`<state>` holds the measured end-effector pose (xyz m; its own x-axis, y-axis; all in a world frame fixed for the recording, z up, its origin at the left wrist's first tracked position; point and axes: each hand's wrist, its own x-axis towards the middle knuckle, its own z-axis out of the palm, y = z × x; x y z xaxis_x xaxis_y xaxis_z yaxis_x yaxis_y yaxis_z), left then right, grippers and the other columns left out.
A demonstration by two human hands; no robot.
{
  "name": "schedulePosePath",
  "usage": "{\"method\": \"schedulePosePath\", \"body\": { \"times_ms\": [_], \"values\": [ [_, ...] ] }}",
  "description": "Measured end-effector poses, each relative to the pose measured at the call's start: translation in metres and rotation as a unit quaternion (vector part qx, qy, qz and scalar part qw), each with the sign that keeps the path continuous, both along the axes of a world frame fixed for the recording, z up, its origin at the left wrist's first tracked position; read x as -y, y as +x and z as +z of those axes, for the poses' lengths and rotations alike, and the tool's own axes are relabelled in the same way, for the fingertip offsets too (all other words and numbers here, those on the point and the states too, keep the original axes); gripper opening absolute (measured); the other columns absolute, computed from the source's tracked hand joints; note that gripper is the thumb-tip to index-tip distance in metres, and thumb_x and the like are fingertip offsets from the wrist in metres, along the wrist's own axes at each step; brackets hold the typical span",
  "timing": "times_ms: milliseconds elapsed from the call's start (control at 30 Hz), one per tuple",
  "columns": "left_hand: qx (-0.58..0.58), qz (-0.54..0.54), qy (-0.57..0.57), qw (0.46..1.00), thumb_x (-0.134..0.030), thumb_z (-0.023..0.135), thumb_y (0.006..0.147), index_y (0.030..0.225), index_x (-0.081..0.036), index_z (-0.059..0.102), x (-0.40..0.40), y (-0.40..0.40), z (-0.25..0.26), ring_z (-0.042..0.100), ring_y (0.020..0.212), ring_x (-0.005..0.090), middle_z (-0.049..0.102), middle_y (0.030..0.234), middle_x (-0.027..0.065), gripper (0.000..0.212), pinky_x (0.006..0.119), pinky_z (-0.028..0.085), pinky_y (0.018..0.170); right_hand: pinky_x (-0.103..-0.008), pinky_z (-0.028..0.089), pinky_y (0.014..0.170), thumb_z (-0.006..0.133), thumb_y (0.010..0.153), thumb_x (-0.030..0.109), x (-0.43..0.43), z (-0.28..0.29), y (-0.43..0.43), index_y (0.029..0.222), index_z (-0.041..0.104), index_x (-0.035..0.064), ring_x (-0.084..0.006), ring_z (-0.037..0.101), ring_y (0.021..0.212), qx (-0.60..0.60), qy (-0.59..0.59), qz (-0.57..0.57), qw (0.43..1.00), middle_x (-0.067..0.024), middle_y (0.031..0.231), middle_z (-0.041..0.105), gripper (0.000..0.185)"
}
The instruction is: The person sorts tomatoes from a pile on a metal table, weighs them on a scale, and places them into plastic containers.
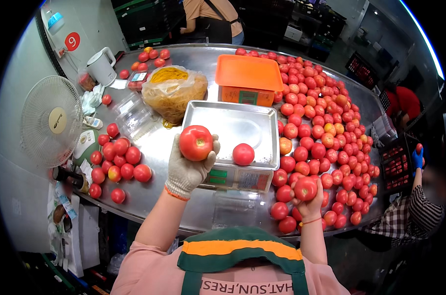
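My left hand (189, 170) wears a knitted work glove and holds a large red tomato (196, 143) in front of the weighing scale's metal pan. My bare right hand (311, 204) is around another tomato (305, 188), at the near edge of the tomato pile (319, 121). One more tomato (244, 154) rests alone on the pan (230, 118) of the digital scale (232, 177). Below the scale, a clear plastic tray (235, 210) lies on the steel table (204, 217).
Behind the scale stands an orange box (248, 75). To its left are a bag of rubber bands (175, 92), clear clamshells (132, 114), loose tomatoes (119, 147), a kettle (102, 66) and a fan (53, 121). A blue-gloved co-worker (418, 158) is beside a crate (396, 164) at right.
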<state>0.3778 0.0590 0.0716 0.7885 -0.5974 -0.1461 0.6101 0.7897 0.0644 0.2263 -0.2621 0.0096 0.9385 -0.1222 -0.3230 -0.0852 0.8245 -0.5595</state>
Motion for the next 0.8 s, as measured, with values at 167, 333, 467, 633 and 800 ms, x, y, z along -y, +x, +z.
{"method": "schedulePosePath", "body": {
  "times_ms": [167,333,467,633,800],
  "values": [
    [0.052,0.008,-0.049,0.997,-0.041,0.067,0.079,0.128,-0.009,0.045,-0.021,-0.035,-0.026,0.053,0.106,0.0319,0.050,0.119,0.0159,0.062,0.038,0.054,0.080,-0.0348,0.054,0.066,0.049,0.087,0.048,-0.012,-0.012,-0.049,0.116,0.049,0.0048,-0.0286,0.063,0.085,0.011,-0.113,0.094,0.989,-0.0179,0.101,0.059,0.052],
    [0.496,-0.007,0.523,0.694,-0.025,0.074,0.067,0.119,-0.008,0.050,-0.007,-0.079,-0.051,0.056,0.101,0.0270,0.052,0.112,0.0126,0.060,0.039,0.049,0.085,-0.0345,0.047,0.086,0.068,0.073,0.014,-0.062,-0.005,-0.038,0.127,0.043,0.0026,-0.0267,0.057,0.098,0.141,-0.644,0.135,0.740,-0.0150,0.113,0.054,0.060],
    [0.714,-0.105,0.602,0.342,-0.018,0.073,0.063,0.119,-0.013,0.053,0.026,-0.098,-0.078,0.049,0.110,0.0330,0.050,0.118,0.0139,0.059,0.043,0.039,0.097,-0.0348,0.047,0.085,0.073,0.068,0.011,-0.085,-0.024,-0.020,0.118,0.051,0.0025,-0.0304,0.057,0.097,0.224,-0.783,0.145,0.561,-0.0182,0.112,0.053,0.055],
    [0.769,0.020,0.629,0.112,-0.025,0.072,0.067,0.127,-0.028,0.050,0.032,-0.112,-0.117,0.038,0.124,0.0336,0.043,0.130,0.0142,0.063,0.057,0.030,0.099,-0.0356,0.049,0.074,0.062,0.076,-0.002,-0.087,0.010,0.051,0.093,0.060,0.0009,-0.0302,0.059,0.087,0.269,-0.738,-0.002,0.619,-0.0149,0.092,0.061,0.017],
    [0.746,-0.062,0.644,0.157,-0.025,0.070,0.072,0.126,-0.027,0.050,0.043,-0.109,-0.106,0.037,0.125,0.0345,0.042,0.133,0.0149,0.058,0.056,0.026,0.102,-0.0379,0.046,0.087,0.066,0.070,0.028,-0.102,0.005,0.148,0.108,0.060,0.0020,-0.0348,0.056,0.098,0.127,-0.794,0.083,0.588,-0.0187,0.103,0.059,0.046]
  ]
}}
